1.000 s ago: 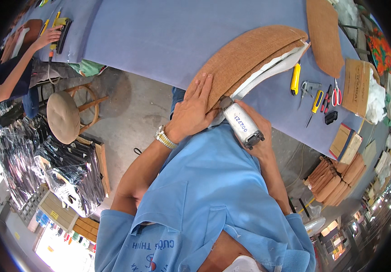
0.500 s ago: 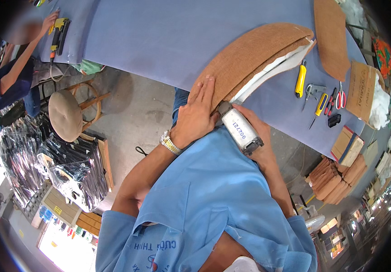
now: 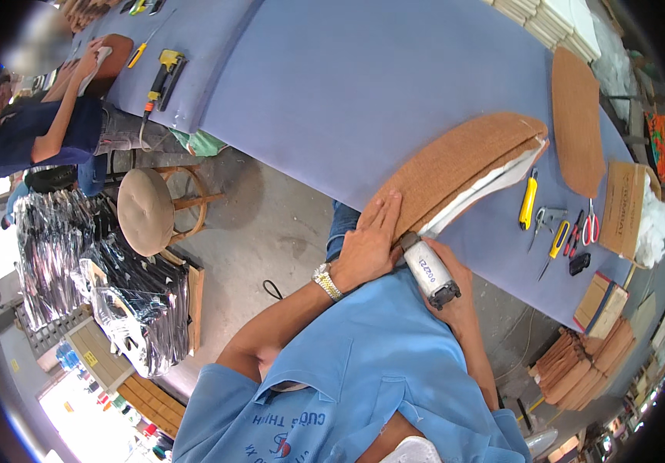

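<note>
A curved brown fabric-covered pad (image 3: pixel 456 160) lies on the blue-topped table, its near end at the front edge. White lining (image 3: pixel 491 181) shows along its open right side. My left hand (image 3: pixel 371 235) rests on the near end, fingers stretched flat over the fabric and thumb by the edge. My right hand (image 3: pixel 456 282) is closed around a white and grey staple gun (image 3: pixel 427 270). The gun's dark nose is at the pad's near end beside my left thumb; whether it touches is hidden.
A yellow cutter (image 3: pixel 528 201), hand stapler (image 3: pixel 548 218), screwdriver (image 3: pixel 555 247) and red-handled scissors (image 3: pixel 591 228) lie to the right, near another brown pad (image 3: pixel 578 123) and a carton (image 3: pixel 619 208). A round stool (image 3: pixel 145 212) and a co-worker (image 3: pixel 62 131) are at left.
My view has swung, so everything sits lower and further right. My hands keep their places on the pad and staple gun. The co-worker's hand has left the yellow staple gun; a brown piece is now held.
</note>
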`<action>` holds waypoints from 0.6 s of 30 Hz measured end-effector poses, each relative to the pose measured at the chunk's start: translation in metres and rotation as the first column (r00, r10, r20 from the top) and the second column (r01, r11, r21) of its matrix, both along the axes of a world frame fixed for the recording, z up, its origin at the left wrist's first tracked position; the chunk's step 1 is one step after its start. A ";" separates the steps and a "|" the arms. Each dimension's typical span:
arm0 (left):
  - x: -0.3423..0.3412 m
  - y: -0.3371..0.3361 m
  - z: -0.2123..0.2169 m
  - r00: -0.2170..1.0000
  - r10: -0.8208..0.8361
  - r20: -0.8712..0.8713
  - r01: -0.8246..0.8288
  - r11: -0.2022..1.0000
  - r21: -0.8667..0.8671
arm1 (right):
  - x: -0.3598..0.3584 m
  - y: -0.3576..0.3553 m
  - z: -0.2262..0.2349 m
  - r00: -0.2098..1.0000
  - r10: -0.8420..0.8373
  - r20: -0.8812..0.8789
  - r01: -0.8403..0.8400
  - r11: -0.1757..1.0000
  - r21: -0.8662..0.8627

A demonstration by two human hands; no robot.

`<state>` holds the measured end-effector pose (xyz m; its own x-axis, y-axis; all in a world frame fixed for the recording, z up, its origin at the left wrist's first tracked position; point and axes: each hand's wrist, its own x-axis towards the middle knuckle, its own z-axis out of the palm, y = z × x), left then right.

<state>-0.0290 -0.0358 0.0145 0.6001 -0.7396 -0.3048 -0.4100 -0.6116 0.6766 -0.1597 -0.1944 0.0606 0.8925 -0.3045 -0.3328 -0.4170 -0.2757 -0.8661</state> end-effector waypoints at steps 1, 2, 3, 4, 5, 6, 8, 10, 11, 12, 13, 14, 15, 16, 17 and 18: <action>0.001 -0.002 0.003 1.000 0.004 -0.026 -0.003 1.000 0.029 | 0.001 -0.003 0.001 1.000 0.004 0.008 -0.004 1.000 0.022; 0.003 -0.003 0.006 0.999 0.010 -0.053 -0.007 0.998 0.058 | 0.000 -0.004 0.000 1.000 0.009 0.014 -0.010 0.999 0.044; 0.004 -0.003 0.009 0.997 0.017 -0.082 -0.010 0.996 0.087 | -0.001 -0.005 -0.001 1.000 0.016 0.020 -0.017 0.998 0.067; 0.005 0.001 0.002 0.998 0.014 -0.053 -0.011 0.998 0.056 | -0.001 -0.006 -0.006 0.993 0.013 0.114 -0.019 0.998 0.056; 0.005 0.000 0.004 0.999 0.011 -0.045 -0.009 0.999 0.053 | -0.002 -0.006 -0.009 0.990 0.017 0.139 -0.020 1.000 0.018; 0.006 -0.001 0.006 0.999 0.009 -0.038 -0.007 0.999 0.051 | -0.002 -0.007 -0.010 0.986 0.022 0.163 -0.020 1.000 -0.017; -0.003 0.002 0.002 0.997 0.060 0.044 -0.059 0.998 -0.036 | -0.017 -0.010 -0.007 0.992 -0.023 0.122 0.020 1.000 0.023; 0.007 0.008 -0.004 0.993 0.114 0.002 -0.114 0.993 0.014 | -0.022 -0.018 -0.004 0.982 -0.059 0.181 0.045 0.996 0.081; 0.009 0.010 -0.008 0.989 0.144 -0.046 -0.143 0.989 0.030 | -0.030 -0.026 0.001 0.980 -0.071 0.185 0.054 0.994 0.095; 0.015 0.010 -0.004 0.982 0.171 -0.079 -0.170 0.985 0.016 | -0.039 -0.039 -0.005 0.987 -0.049 0.155 0.050 0.999 0.002; 0.017 0.011 0.002 0.974 0.198 -0.112 -0.198 0.980 0.010 | -0.048 -0.052 -0.019 0.992 -0.117 0.038 0.117 0.993 0.002; 0.015 0.013 0.005 0.970 0.201 -0.134 -0.208 0.977 -0.038 | -0.055 -0.064 -0.030 0.980 -0.182 -0.083 0.183 0.983 -0.004; 0.018 0.013 0.007 0.970 0.203 -0.136 -0.215 0.973 -0.083 | -0.049 -0.073 -0.040 0.974 -0.213 -0.077 0.202 0.971 -0.129; 0.016 0.013 0.007 0.968 0.206 -0.140 -0.224 0.967 -0.124 | -0.044 -0.082 -0.050 0.965 -0.250 -0.073 0.225 0.941 -0.253; 0.014 0.014 0.006 0.966 0.211 -0.150 -0.231 0.965 -0.124 | -0.037 -0.087 -0.058 0.963 -0.266 -0.041 0.230 0.891 -0.391; 0.012 0.015 0.006 0.963 0.217 -0.160 -0.238 0.963 -0.127 | -0.035 -0.093 -0.068 0.961 -0.275 -0.006 0.232 0.822 -0.521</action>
<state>-0.0175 -0.0209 0.0203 0.7152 -0.6308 -0.3008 -0.1636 -0.5696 0.8055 -0.1946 -0.2874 -0.0075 0.7382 -0.6619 -0.1306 -0.5929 -0.5441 -0.5937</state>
